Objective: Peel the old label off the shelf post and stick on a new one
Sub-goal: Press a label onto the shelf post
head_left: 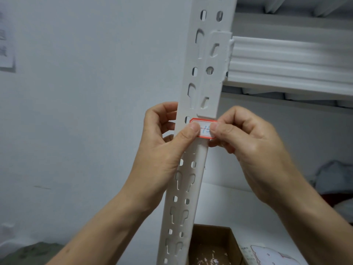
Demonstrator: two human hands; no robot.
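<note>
Both forearms are reaching up from the lower edge of the view and meeting at the white shelf post (pixel 193 169), a slotted upright with round and keyhole-shaped holes.

The left hand (pixel 162 146) is wrapping the post from the left side. Its thumb is lying across the front face and pressing on the left end of the label (pixel 203 129); the remaining fingers (pixel 166 113) are curling around behind the post edge. This hand is closed on the post, with the thumb tip touching the label.

The right hand (pixel 246 142) is approaching from the right, knuckles outward, fingers curled in. Its thumb is pressing on the right end of the label, and the bent forefinger is sitting just above the thumb, against the post edge. Whether this hand is pinching the label edge or only pressing it flat cannot be told.

The label is a white sticker with a red border and blue handwriting. It is lying across the front of the post, directly between the two thumb tips, just below the bracket of the shelf beam (pixel 290 60).

Below the right forearm, an open cardboard box (pixel 212 243) is holding small white scraps.
</note>
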